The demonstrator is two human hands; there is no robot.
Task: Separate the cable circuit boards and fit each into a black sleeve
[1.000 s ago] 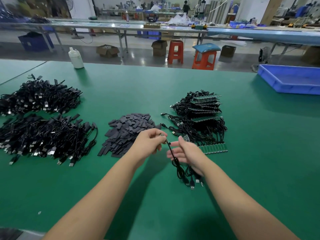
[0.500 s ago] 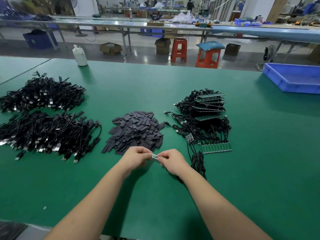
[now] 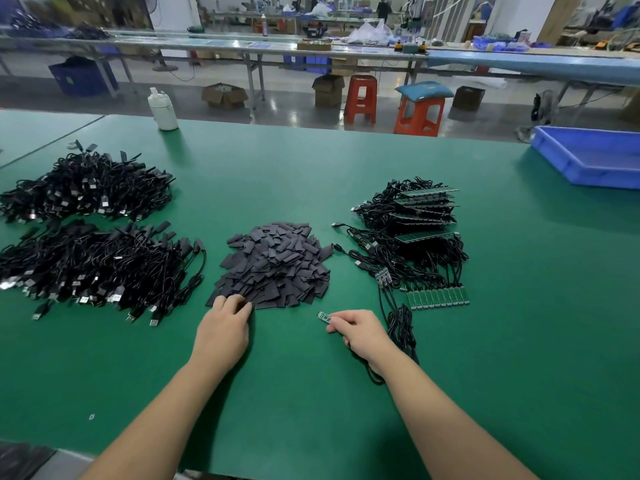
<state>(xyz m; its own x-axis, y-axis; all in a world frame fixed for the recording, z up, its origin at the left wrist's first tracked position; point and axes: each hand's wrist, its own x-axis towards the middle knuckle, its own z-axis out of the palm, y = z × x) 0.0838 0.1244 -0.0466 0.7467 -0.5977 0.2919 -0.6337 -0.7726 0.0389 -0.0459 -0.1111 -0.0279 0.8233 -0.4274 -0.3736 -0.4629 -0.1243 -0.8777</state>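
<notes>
Two bare hands over green table mat (image 3: 311, 393). Right hand (image 3: 360, 332) pinches small green rectangular circuit board (image 3: 324, 317) between thumb and fingers, board sticking out left, thin black cable (image 3: 401, 327) trailing under the wrist. Left hand (image 3: 225, 323), fingers curled, touches near edge of heap of flat black sleeves (image 3: 277, 268); cannot tell if it grips one. Stack of unseparated green board strips with black cables (image 3: 415, 233) lies right of heap. Piles of finished black cables (image 3: 86, 258) far left.
</notes>
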